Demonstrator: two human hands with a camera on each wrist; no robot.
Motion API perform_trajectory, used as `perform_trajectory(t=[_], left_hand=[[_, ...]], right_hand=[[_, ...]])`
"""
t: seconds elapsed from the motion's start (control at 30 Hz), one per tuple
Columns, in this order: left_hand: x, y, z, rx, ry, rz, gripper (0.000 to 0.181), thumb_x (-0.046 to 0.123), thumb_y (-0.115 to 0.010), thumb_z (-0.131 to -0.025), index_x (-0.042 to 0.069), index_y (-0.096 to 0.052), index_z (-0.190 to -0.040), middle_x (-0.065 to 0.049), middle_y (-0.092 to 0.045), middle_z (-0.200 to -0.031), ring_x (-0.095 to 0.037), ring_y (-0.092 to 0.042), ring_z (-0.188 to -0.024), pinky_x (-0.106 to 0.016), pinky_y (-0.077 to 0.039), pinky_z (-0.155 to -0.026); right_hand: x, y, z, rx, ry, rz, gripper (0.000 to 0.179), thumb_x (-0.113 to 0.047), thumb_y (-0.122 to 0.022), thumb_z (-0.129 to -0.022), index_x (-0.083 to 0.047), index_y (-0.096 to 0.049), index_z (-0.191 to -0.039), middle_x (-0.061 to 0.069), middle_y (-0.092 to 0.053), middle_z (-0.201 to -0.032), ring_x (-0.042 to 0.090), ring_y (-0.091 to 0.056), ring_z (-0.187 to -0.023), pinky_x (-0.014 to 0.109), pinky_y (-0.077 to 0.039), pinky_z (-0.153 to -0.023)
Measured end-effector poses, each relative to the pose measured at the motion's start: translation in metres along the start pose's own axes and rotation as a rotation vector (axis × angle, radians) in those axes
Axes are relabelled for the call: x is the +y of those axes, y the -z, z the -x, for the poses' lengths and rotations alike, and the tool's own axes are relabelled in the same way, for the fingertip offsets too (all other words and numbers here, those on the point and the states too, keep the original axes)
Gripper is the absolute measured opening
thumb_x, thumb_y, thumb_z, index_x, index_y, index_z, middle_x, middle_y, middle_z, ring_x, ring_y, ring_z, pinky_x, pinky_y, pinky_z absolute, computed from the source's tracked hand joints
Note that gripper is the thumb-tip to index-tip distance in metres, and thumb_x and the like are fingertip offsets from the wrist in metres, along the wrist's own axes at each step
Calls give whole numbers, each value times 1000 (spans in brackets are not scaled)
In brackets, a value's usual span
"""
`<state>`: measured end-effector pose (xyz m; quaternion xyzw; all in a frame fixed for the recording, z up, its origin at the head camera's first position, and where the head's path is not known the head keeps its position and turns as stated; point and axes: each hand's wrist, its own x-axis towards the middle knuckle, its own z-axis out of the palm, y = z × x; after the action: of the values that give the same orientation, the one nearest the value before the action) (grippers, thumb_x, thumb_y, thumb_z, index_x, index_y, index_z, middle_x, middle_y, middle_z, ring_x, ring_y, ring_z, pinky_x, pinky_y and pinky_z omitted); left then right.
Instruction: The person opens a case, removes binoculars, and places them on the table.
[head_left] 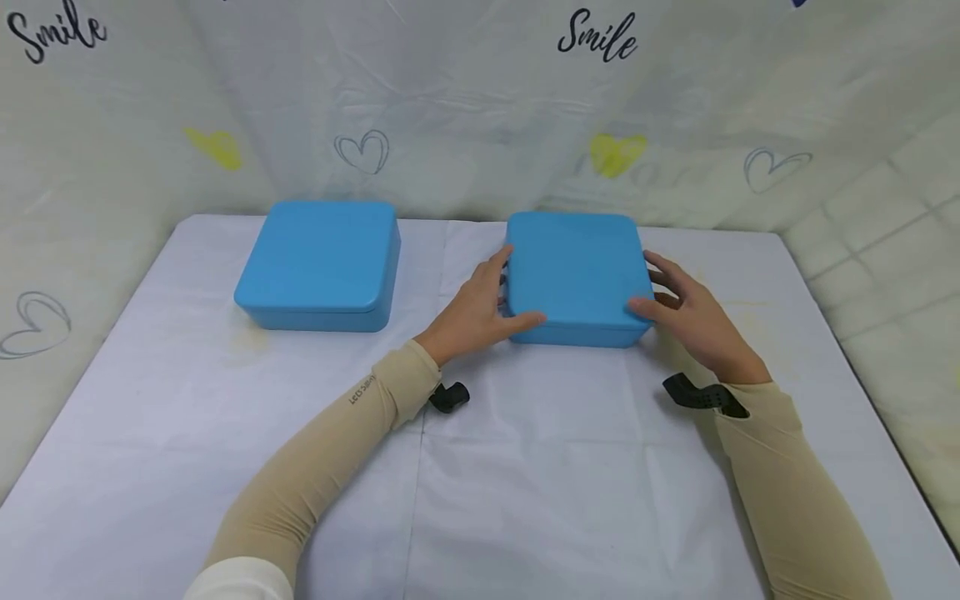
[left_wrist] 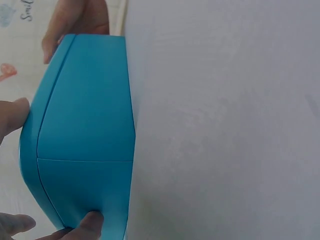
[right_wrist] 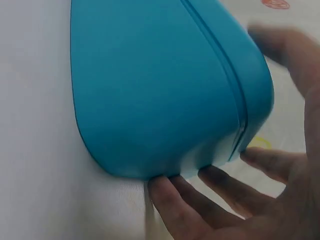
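Note:
Two flat blue boxes with rounded corners and fitted lids are on the white-covered table. Both hands are at the right blue box [head_left: 573, 271]. At its left side the left hand [head_left: 480, 308] has its fingers along the wall and its thumb at the lid's front edge. The right hand [head_left: 693, 317] holds the opposite side, thumb over the front right corner of the lid. In the left wrist view, a fingertip [left_wrist: 92, 222] presses the box wall [left_wrist: 85, 110]. Several fingertips of the right hand meet the wall in the right wrist view [right_wrist: 150, 90]. The lid looks closed; the contents are hidden.
The left blue box [head_left: 322, 258], also closed, sits to the left, a short gap from the held one. Behind the table [head_left: 525, 483] hangs a pale curtain [head_left: 465, 100] printed with hearts and words. Black straps [head_left: 701, 396] show at the wrists.

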<state>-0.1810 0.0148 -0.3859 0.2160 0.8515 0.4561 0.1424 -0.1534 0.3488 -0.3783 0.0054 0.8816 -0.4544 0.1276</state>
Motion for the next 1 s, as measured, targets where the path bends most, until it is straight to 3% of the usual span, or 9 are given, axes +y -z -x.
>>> perform_trajectory(t=[0.03, 0.13, 0.3, 0.47, 0.67, 0.73, 1.0], left_hand=[[0, 0, 0, -2, 1, -3, 112, 52, -78, -89, 24, -3, -168, -10, -23, -172, -29, -58, -140, -43, -52, -112], [-1, 0, -1, -9, 10, -3, 116, 50, -81, -86, 24, -4, -168, -8, -22, -173, -29, -55, -144, -43, -51, -113], [-2, -2, -2, -20, 29, 20, 116, 48, -84, -84, 21, -7, -168, -7, -20, -174, -29, -49, -149, -43, -48, -116], [-3, -1, -3, -15, 56, 53, 118, 47, -86, -82, 18, -10, -167, -7, -20, -174, -29, -44, -153, -44, -46, -118], [-2, 0, -4, 1, 59, 63, 118, 46, -87, -81, 16, -12, -167, -9, -22, -173, -29, -41, -154, -43, -46, -119], [-1, 0, -3, 1, 62, 81, 117, 44, -87, -82, 16, -12, -167, -8, -22, -173, -29, -41, -154, -43, -46, -119], [1, -2, -1, -1, 77, 102, 118, 41, -87, -82, 15, -10, -167, -7, -20, -174, -28, -38, -156, -42, -45, -119]], right_hand=[[1, 1, 1, -10, 5, 1, 87, -47, -67, -99, -48, -9, -163, 10, -16, -175, 41, -29, -157, 63, -36, -120], [2, 3, 3, -42, 23, -2, 93, -37, -73, -96, -52, -8, -161, 5, -17, -175, 36, -34, -156, 41, -47, -114], [3, 5, 6, -76, 41, -44, 100, -26, -78, -93, -54, -9, -160, 1, -19, -174, 33, -35, -155, 12, -45, -95], [3, 4, 5, -77, 49, -78, 102, -22, -79, -92, -51, -11, -161, 4, -20, -173, 33, -35, -154, 12, -47, -94], [1, 3, 3, -74, 38, -75, 104, -20, -80, -91, -50, -10, -162, 6, -18, -174, 36, -35, -154, 48, -44, -113], [0, 4, 3, -76, 33, -73, 105, -21, -80, -91, -50, -9, -162, 6, -17, -174, 36, -34, -154, 53, -42, -114], [0, 4, 5, -91, 27, -96, 106, -19, -80, -91, -47, -7, -163, 3, -15, -174, 32, -33, -154, 24, -46, -101]])
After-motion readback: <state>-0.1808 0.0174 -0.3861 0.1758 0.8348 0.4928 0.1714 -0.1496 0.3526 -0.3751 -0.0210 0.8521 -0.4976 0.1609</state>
